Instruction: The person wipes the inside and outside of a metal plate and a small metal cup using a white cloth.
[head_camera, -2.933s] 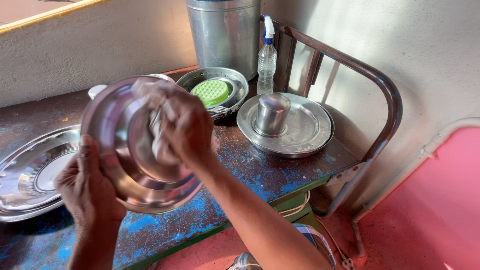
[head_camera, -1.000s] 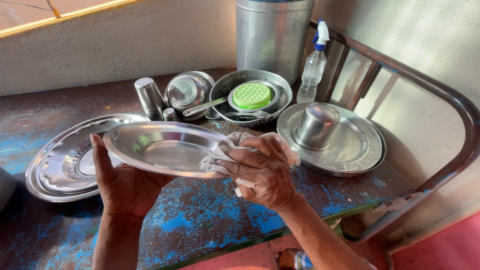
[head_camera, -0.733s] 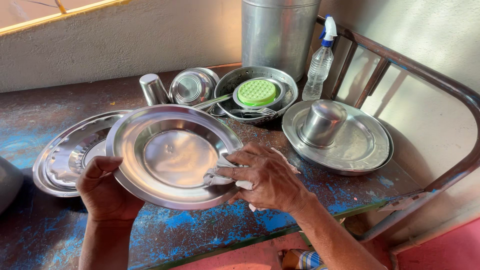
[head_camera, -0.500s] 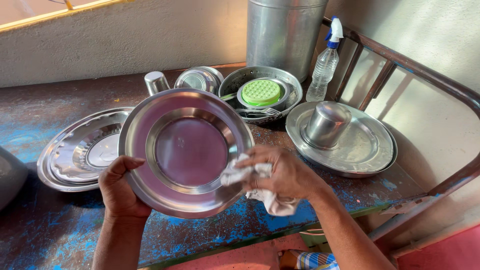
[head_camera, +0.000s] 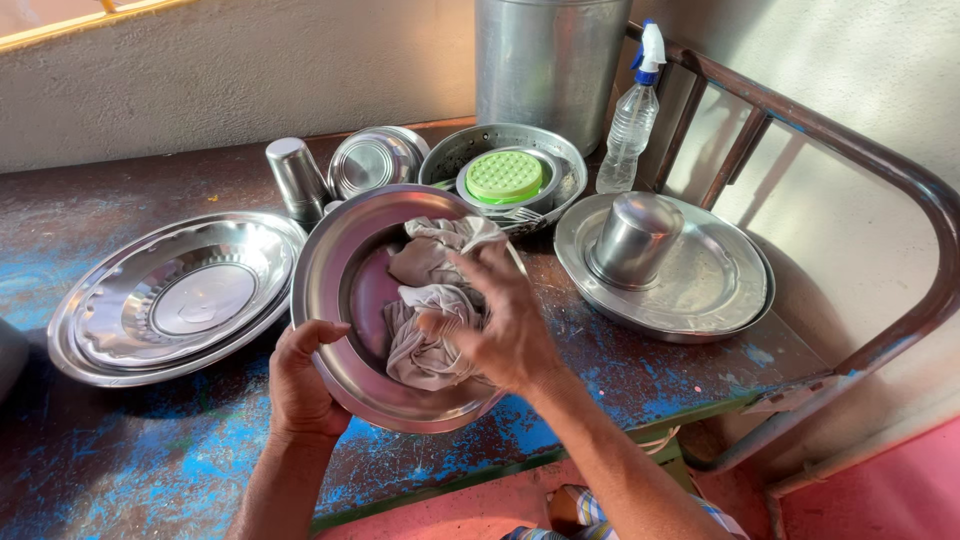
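I see the steel plate (head_camera: 345, 300) tilted above the blue table (head_camera: 120, 460), my left hand (head_camera: 300, 385) clamped on its lower rim, my right hand (head_camera: 505, 325) pressing a bunched cloth (head_camera: 425, 300) inside; wiping looks midway, neighbouring dishes (head_camera: 180, 295) apparently waiting.

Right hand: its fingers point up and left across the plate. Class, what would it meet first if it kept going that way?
The right hand already presses the grey cloth into the steel plate; beyond, probably the plate's far rim.
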